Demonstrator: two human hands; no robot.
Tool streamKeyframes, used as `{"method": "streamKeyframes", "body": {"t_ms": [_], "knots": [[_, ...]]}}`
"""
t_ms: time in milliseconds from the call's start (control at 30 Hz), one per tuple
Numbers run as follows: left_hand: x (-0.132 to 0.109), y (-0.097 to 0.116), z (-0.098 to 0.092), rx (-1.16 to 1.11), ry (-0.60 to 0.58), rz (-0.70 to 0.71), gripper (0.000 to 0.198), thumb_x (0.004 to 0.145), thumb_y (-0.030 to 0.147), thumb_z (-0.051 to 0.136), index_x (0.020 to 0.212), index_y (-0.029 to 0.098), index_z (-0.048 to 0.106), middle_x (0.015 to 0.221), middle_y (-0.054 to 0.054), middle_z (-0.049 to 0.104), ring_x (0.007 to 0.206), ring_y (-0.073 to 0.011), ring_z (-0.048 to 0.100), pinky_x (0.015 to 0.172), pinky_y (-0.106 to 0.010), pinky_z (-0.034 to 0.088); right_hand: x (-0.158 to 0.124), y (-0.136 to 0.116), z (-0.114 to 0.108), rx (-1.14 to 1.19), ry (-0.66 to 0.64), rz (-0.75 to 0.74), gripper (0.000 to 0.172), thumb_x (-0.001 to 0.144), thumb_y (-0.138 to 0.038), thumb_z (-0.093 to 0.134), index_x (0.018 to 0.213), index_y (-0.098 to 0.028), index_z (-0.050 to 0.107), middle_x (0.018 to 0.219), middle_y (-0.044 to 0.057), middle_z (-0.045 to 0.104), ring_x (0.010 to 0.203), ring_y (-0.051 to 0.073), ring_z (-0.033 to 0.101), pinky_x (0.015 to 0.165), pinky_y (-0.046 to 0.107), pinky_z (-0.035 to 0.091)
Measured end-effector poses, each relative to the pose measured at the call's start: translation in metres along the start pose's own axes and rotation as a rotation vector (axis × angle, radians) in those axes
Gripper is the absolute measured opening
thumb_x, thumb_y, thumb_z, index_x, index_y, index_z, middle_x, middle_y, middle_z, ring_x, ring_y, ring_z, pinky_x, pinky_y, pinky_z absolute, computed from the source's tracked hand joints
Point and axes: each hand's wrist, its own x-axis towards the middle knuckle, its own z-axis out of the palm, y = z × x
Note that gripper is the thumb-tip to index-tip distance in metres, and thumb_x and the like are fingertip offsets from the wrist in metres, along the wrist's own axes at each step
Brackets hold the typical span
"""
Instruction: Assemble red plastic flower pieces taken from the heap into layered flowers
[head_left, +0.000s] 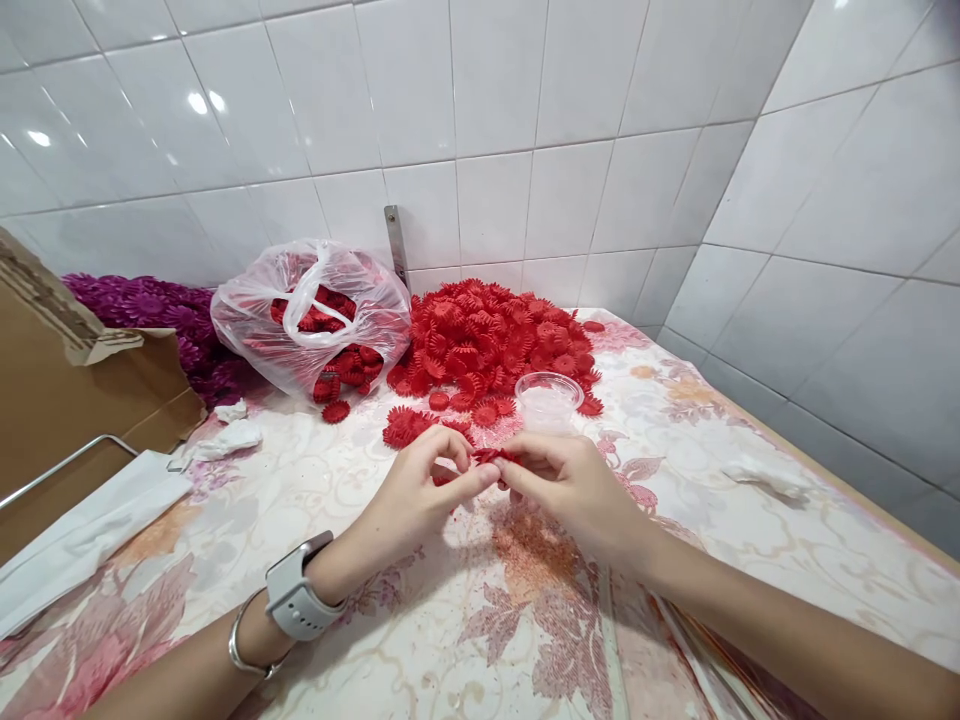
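Note:
Between my fingertips is a small red artificial flower [491,455], partly covered by them. My left hand [431,475], below a watch and a bracelet on the wrist, pinches it from the left. From the right, the thumb and fingers of my right hand [566,485] close on the same flower. Just beyond the hands stands a clear plastic cup [549,398]; its contents are hard to make out. A small cluster of red flowers [409,425] lies behind my left hand, and a large heap of red flowers [499,335] rests against the tiled wall.
A translucent plastic bag [247,310] of red pieces stands left of the heap. Purple flowers [150,315] and a cardboard box [82,400] are farther left. Crumpled tissue [229,440] lies near the box. Red crumbs dot the flowered tablecloth [420,640]. Tiled walls bound the back and right.

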Motion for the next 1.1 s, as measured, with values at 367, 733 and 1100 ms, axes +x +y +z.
{"method": "streamKeyframes", "body": {"t_ms": [367,733,1100], "knots": [[-0.005,0.004,0.004,0.218,-0.034,0.047,0.013,0.081,0.020,0.046,0.071,0.016,0.053,0.073,0.000,0.056,0.071,-0.0134,0.051,0.066,-0.025,0.040,-0.010,0.004,0.007,-0.408,0.168,-0.305,0.016,0.081,-0.015,0.043,0.078,-0.014,0.058,0.059,0.003,0.058,0.051,0.013,0.050,0.051,0.024,0.036],[-0.014,0.010,0.012,0.310,-0.061,0.067,0.023,0.084,0.038,0.046,0.083,0.017,0.055,0.078,0.000,0.059,0.070,-0.0141,0.054,0.060,-0.025,0.040,-0.010,0.002,0.008,-0.351,0.068,-0.169,0.018,0.069,-0.010,0.044,0.081,-0.016,0.056,0.063,0.002,0.059,0.054,0.014,0.050,0.052,0.026,0.036],[-0.008,-0.002,0.013,-0.249,-0.099,-0.112,0.020,0.078,0.028,0.058,0.095,0.018,0.056,0.090,-0.003,0.062,0.083,-0.0156,0.059,0.069,-0.028,0.050,-0.003,-0.001,0.005,0.320,0.097,0.121,0.026,0.080,-0.020,0.047,0.105,-0.024,0.053,0.077,-0.001,0.058,0.062,0.012,0.051,0.055,0.023,0.039]]}}
